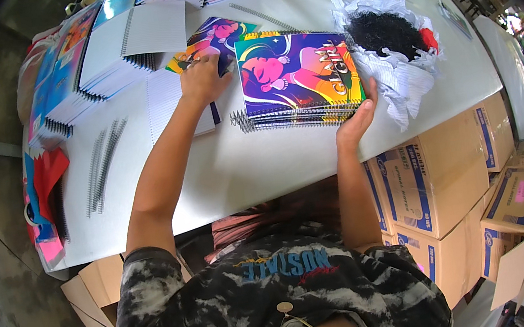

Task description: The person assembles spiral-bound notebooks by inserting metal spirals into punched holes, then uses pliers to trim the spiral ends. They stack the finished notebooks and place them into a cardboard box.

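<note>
My left hand [203, 80] rests palm down, fingers apart, on a colourful illustrated cover [225, 31] at the middle of the table. Under that forearm lie lined sheets [165, 103], partly hidden. My right hand [357, 119] is cupped against the lower right corner of a stack of spiral notebooks [296, 73], fingers stretched along its side and partly hidden. The top notebook has a purple, pink and yellow cover, and black wire coils stick out along the near edge. Right of the stack, crumpled white paper [396, 79] surrounds a tangle of black wire [387, 34].
Loose wire coils [104, 168] lie at the left, another coil [263, 18] behind the stack. Notebook piles [62, 100] line the left and far edges. A red cloth-like piece [48, 175] hangs at the left edge. Cardboard boxes [437, 187] stand below the table at right.
</note>
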